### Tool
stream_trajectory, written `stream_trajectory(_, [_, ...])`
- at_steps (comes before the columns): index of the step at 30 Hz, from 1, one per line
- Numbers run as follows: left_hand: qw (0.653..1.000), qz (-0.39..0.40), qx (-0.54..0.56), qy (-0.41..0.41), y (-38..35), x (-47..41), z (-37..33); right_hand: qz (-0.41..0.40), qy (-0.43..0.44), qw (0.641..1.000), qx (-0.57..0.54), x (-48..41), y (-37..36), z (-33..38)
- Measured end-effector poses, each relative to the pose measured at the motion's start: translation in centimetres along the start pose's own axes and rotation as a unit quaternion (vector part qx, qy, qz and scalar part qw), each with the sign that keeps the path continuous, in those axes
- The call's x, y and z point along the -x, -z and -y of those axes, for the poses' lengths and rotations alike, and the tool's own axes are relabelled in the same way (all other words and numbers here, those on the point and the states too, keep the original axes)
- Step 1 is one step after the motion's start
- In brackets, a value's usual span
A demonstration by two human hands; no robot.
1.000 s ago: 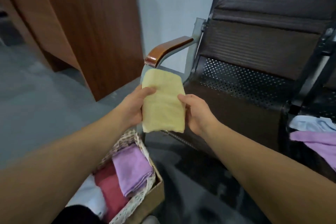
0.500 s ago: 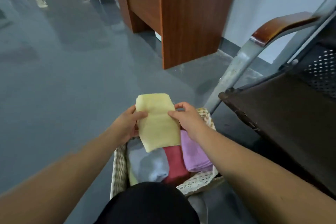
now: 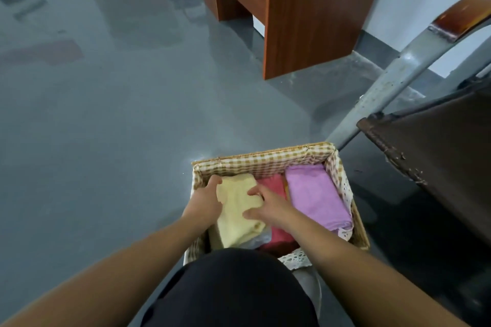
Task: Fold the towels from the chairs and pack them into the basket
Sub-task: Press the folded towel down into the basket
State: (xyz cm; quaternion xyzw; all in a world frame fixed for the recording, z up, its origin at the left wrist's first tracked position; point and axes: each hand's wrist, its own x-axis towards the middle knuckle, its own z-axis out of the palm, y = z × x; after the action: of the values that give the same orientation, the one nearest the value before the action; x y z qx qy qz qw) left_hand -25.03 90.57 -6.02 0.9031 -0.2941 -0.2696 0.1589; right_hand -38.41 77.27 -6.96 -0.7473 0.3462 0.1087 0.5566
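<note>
A folded yellow towel (image 3: 236,210) lies in the left part of the wicker basket (image 3: 263,160), which has a checked cloth lining and stands on the floor. My left hand (image 3: 204,202) holds the towel's left edge, fingers curled round it. My right hand (image 3: 268,206) grips its right side with thumb and fingers. A red towel (image 3: 276,231) lies folded in the middle and a purple towel (image 3: 316,194) on the right. A pale grey towel (image 3: 259,239) peeks out under the yellow one.
A dark brown chair seat (image 3: 446,156) with a grey metal leg (image 3: 393,87) and wooden armrest (image 3: 462,16) stands right of the basket. A brown wooden desk (image 3: 300,13) is at the back. Grey floor (image 3: 106,127) spreads left. My dark-clad knee (image 3: 233,289) covers the basket's near edge.
Both hands lowered the yellow towel from above the basket into its left side, on top of the grey towel. The view turned from the chair down to the basket.
</note>
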Motion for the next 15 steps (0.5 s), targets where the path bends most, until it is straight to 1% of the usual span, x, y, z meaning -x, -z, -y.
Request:
stream_trajectory(1, [0.999,-0.017,-0.035,-0.035,-0.2,0.0,-0.2,0.017,0.018,0.999,0.042,0.4,0.1,-0.4])
stream_trajectory(2, [0.994,-0.034,-0.074,-0.076,-0.4,-0.1,-0.3,0.018,0.034,0.996,0.078,0.6,0.0,-0.9])
stream_trajectory(3, [0.986,-0.036,-0.111,-0.119,-0.5,-0.3,-0.4,0.005,0.046,0.993,0.105,0.8,0.0,-1.3])
stream_trajectory(4, [0.977,-0.002,-0.138,-0.162,-0.7,-0.7,-0.5,-0.013,0.05,0.991,0.12,1.0,-0.2,-1.7])
stream_trajectory(5, [0.966,0.058,-0.16,-0.196,-0.8,-1.1,-0.7,-0.029,0.05,0.991,0.125,1.2,-0.4,-1.9])
stream_trajectory(7, [0.934,0.178,-0.226,-0.21,-1.0,-1.7,-1.1,-0.033,0.038,0.99,0.129,1.3,-0.7,-2.2])
stream_trajectory(9, [0.899,0.229,-0.313,-0.205,-1.3,-2.5,-0.6,0.008,0.024,0.987,0.159,1.2,-1.2,-2.5])
stream_trajectory(11, [0.868,0.242,-0.379,-0.21,-1.3,-3.0,0.2,0.064,0.014,0.983,0.173,1.1,-1.7,-2.7])
stream_trajectory(13, [0.844,0.238,-0.426,-0.222,-1.2,-3.2,0.7,0.107,0.008,0.977,0.184,1.2,-2.7,-3.0])
stream_trajectory(15, [0.833,0.229,-0.45,-0.225,-1.3,-3.3,1.1,0.114,0.007,0.971,0.21,1.1,-3.9,-3.1])
